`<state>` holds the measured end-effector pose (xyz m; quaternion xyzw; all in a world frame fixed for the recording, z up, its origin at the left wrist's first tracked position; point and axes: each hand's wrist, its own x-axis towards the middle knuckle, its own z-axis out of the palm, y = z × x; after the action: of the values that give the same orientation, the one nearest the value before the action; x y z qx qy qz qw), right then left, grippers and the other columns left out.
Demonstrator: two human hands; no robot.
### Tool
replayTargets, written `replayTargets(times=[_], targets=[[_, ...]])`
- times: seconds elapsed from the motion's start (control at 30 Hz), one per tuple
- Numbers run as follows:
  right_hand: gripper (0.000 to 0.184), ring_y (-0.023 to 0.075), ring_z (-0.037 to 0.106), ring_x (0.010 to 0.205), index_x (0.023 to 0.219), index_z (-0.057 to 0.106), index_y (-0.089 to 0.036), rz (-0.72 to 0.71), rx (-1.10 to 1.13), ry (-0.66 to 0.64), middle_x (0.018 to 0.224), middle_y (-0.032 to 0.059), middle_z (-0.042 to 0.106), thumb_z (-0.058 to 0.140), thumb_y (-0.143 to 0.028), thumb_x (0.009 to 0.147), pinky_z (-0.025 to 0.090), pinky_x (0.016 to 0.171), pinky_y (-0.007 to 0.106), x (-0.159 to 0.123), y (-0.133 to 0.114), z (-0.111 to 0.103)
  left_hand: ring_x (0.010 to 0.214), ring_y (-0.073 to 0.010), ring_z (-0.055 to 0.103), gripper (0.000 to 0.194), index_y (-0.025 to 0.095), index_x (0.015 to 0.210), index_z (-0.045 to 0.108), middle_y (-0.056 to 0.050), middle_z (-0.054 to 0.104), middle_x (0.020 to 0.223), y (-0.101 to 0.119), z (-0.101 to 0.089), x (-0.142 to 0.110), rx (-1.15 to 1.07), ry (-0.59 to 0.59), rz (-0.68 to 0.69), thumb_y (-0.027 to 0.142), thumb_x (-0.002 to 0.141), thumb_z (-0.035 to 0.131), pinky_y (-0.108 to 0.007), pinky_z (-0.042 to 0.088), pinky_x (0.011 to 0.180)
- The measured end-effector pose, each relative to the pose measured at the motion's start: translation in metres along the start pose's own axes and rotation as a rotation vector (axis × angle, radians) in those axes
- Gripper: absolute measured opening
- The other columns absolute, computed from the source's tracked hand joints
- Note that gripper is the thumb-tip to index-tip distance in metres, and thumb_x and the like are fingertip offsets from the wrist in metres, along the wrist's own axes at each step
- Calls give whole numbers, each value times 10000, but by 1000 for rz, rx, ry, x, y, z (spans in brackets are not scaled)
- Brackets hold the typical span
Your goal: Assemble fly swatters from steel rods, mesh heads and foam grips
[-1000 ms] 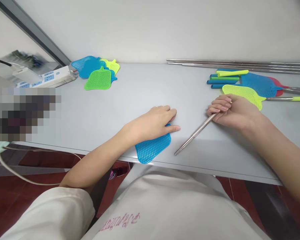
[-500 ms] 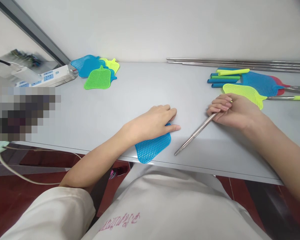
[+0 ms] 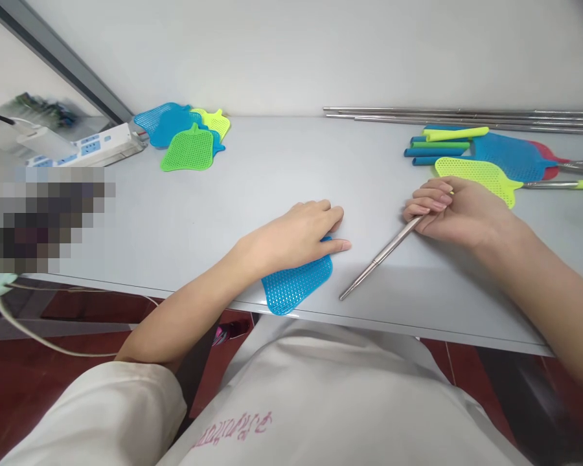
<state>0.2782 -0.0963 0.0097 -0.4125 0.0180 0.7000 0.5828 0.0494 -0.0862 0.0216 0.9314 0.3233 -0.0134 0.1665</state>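
Note:
My left hand (image 3: 296,236) lies flat on a blue mesh swatter head (image 3: 294,288) at the near edge of the grey table (image 3: 282,168), fingers stretched out over it. My right hand (image 3: 454,210) is curled round the upper end of a thin steel rod (image 3: 376,261), whose free tip slants down to the table near the blue head. A bit of yellow-green shows inside the right fist.
Loose blue, green and yellow swatter heads (image 3: 187,139) lie at the back left beside a power strip (image 3: 94,145). At the back right are coloured grip tubes (image 3: 437,144), finished swatters (image 3: 495,169) and long steel rods (image 3: 466,116) along the wall.
Both hands have stayed where they were. Only the view has tipped slightly, so everything on the table sits a little higher in the picture.

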Motion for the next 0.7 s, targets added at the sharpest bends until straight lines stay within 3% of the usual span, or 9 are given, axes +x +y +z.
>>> replayTargets(times=[0.7], targets=[[225, 59, 192, 368, 582, 213, -183, 8, -22, 40, 434, -49, 213, 357, -37, 676, 258, 381, 194, 0, 2, 2, 771, -182, 475, 261, 180, 818, 459, -36, 475, 818, 0, 0, 2, -13, -5, -18, 436, 861, 432, -288, 366, 706]])
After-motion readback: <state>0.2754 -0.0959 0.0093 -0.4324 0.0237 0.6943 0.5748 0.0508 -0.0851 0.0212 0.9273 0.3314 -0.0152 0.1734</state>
